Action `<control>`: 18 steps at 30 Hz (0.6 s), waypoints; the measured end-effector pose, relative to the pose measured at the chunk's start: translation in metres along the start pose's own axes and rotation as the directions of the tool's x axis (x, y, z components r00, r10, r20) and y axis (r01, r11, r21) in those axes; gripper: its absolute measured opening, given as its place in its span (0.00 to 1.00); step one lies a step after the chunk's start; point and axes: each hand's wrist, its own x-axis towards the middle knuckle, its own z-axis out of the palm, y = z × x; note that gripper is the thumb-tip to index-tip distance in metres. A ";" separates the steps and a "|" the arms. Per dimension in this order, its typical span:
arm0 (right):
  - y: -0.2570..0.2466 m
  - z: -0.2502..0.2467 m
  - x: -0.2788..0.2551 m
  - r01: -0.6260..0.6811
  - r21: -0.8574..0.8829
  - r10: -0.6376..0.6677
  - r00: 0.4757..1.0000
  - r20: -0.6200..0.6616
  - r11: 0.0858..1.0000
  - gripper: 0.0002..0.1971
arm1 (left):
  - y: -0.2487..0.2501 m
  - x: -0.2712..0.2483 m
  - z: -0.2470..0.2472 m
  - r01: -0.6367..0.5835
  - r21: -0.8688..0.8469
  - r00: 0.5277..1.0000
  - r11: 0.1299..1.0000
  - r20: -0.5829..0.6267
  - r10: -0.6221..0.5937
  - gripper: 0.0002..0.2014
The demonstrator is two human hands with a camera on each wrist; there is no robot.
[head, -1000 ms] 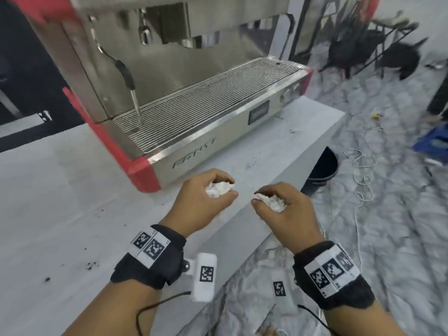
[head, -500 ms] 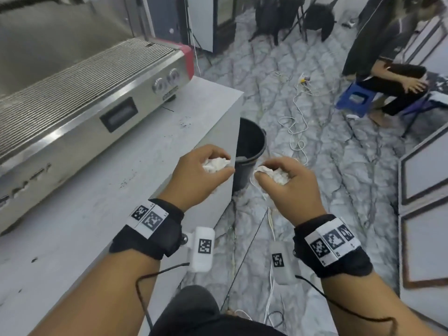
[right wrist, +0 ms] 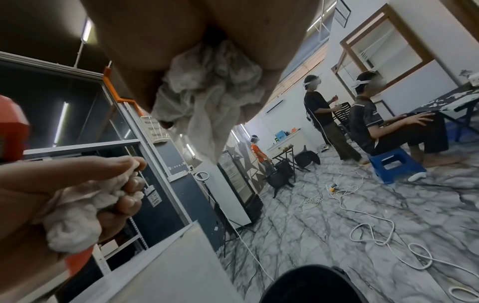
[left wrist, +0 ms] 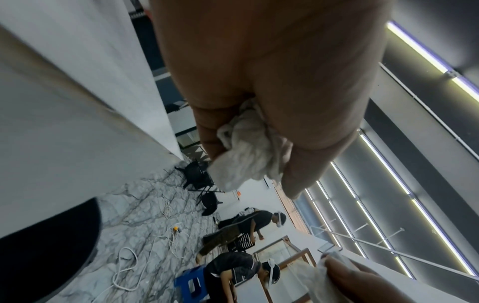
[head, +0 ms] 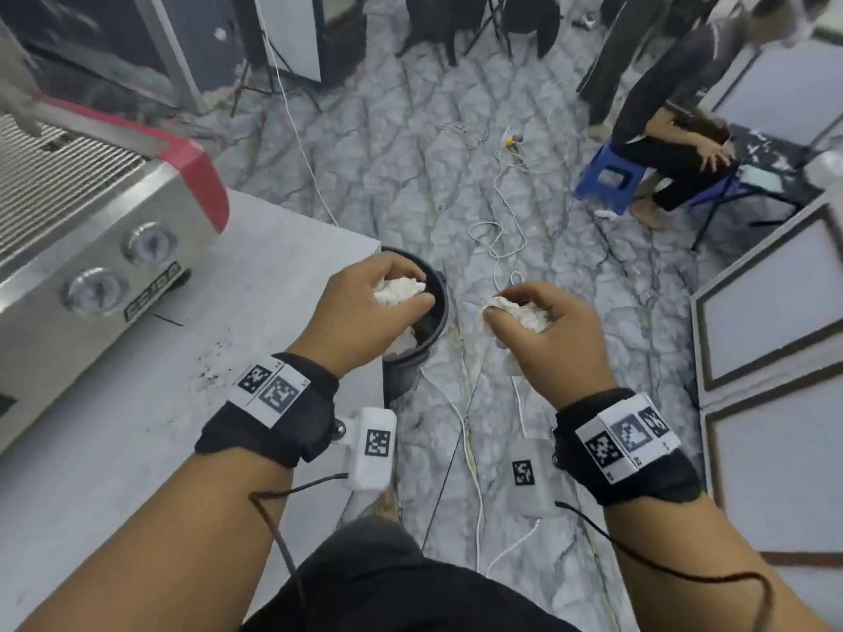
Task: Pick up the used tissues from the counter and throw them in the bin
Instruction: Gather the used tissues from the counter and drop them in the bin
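My left hand [head: 392, 294] grips a crumpled white tissue [head: 398, 290] and hovers right over the mouth of the black bin [head: 439, 312], which stands on the floor against the counter's end. In the left wrist view that tissue [left wrist: 246, 151] bulges out between thumb and fingers. My right hand [head: 524, 312] grips a second crumpled tissue [head: 517, 312] a little to the right of the bin, above the floor. Seen from the right wrist, this tissue [right wrist: 207, 92] hangs down from the fist, with the bin's rim [right wrist: 308, 285] below.
The grey counter [head: 219, 358] with dark crumbs carries an espresso machine [head: 91, 248] at the left. White cables [head: 497, 239] trail across the marble floor. A person sits on a blue stool [head: 609, 180] at the far right; framed panels [head: 775, 312] lean at the right.
Both hands, each holding its tissue, have travelled from above the counter edge past its end; the left one now hangs over the bin, and the view has swung right and down.
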 end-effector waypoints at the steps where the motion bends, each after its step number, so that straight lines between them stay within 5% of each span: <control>1: -0.002 0.002 0.017 0.003 -0.005 -0.004 1.000 -0.016 1.000 0.05 | 0.002 0.020 -0.001 -0.004 0.002 1.000 1.000 0.015 0.004 0.07; 11: 0.013 0.029 0.162 -0.038 -0.020 0.038 0.999 -0.013 0.999 0.05 | -0.008 0.165 -0.001 0.028 0.003 0.999 1.000 0.020 -0.029 0.08; 18: 0.048 0.073 0.281 0.001 0.034 -0.007 0.985 0.173 0.999 0.04 | -0.039 0.253 0.001 0.152 0.033 0.976 0.988 -0.163 -0.145 0.07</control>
